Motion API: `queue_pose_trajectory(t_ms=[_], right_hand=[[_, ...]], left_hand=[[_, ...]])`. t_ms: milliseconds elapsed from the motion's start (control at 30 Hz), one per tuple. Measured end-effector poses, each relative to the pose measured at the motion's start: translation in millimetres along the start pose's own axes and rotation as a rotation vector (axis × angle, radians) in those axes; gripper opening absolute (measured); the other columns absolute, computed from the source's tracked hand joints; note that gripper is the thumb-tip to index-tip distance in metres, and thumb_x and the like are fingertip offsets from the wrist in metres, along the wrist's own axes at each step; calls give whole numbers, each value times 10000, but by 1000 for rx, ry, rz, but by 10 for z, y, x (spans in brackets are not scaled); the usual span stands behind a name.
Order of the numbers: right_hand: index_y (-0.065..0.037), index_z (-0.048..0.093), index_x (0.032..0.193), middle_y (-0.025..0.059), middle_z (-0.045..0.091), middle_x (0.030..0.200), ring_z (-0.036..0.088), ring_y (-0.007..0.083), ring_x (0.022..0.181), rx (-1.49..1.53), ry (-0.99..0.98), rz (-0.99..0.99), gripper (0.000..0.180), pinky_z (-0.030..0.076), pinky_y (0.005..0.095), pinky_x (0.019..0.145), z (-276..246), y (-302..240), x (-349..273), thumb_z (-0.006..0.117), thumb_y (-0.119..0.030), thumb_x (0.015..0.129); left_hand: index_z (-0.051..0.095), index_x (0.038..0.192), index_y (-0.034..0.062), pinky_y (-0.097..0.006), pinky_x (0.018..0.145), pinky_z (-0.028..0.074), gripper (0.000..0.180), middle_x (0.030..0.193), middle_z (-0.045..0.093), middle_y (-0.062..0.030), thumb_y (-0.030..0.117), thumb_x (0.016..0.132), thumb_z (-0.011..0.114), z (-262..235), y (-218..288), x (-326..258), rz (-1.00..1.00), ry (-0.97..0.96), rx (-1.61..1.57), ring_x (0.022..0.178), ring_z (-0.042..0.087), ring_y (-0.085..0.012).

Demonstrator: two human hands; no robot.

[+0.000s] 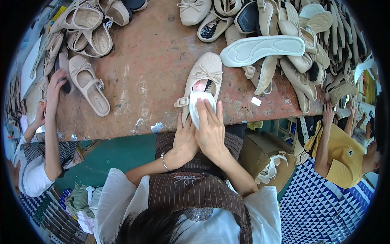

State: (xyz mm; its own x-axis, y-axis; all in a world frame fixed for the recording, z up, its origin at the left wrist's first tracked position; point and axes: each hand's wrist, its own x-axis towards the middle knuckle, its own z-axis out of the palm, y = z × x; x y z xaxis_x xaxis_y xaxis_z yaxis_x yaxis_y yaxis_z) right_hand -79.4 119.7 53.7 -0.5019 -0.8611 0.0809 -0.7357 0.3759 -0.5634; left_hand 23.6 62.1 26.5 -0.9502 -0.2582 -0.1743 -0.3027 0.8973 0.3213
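Observation:
A beige bow-fronted shoe (pixel 209 66) with a buckled strap lies at the table's near edge, its toe pointing away from me. My right hand (pixel 212 132) has its fingers on a white insole (pixel 196 97), which sits partly inside the shoe's opening; the thumb side is hidden. At the heel, my left hand (pixel 185 140) grips the shoe, its fingertips against the beige side. Inside the opening, a pinkish patch and a dark strip show ahead of the insole.
A pile of beige shoes (pixel 300 61) and a stack of pale insoles (pixel 264 49) lie to the right. More shoes (pixel 89 85) are at the left, beside a co-worker's hand (pixel 57 83). Another person in yellow (pixel 345 156) works at the right. A cardboard box (pixel 260 152) stands below the table.

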Motion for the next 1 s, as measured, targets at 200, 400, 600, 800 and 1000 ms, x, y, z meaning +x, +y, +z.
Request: queue_pose_trajectory(t_ms=[200,400,600,800,1000], right_hand=[[74,587,1129,204,613,1115,573,348,1142,-187,60,-33,340,314,549,1136,216,237,684,557,-21,804],[83,575,1165,237,602,1114,583,404,1090,-320,231,-61,379,252,619,1147,307,192,379,553,32,790],[74,601,1050,234,636,1051,614,370,1067,-168,-34,42,259,200,631,1163,188,299,899,517,33,808],[161,387,1409,337,414,1464,328,410,1448,-106,-100,61,633,169,607,1177,217,94,325,524,-8,814],[134,532,1254,277,563,1291,470,379,1324,-394,42,-51,468,218,557,1180,245,125,635,515,-105,852]], left_hand=[[541,1327,-84,-575,1147,294,529,1440,466,-255,205,884,555,66,-4,28,-22,66,8,1428,359,-364],[568,1291,-85,-570,1115,352,498,1462,449,-261,188,875,550,21,1,21,-2,159,-26,1419,384,-348],[532,1324,-91,-548,1110,374,503,1473,439,-255,154,884,539,-42,-30,141,-59,119,17,1401,396,-373],[602,1306,-23,-594,1129,325,507,1378,530,-232,197,850,591,139,-37,61,-41,156,-152,1376,415,-376],[649,1241,-11,-600,1115,344,459,1318,559,-228,179,825,608,167,-72,58,-2,84,-53,1325,455,-373]])
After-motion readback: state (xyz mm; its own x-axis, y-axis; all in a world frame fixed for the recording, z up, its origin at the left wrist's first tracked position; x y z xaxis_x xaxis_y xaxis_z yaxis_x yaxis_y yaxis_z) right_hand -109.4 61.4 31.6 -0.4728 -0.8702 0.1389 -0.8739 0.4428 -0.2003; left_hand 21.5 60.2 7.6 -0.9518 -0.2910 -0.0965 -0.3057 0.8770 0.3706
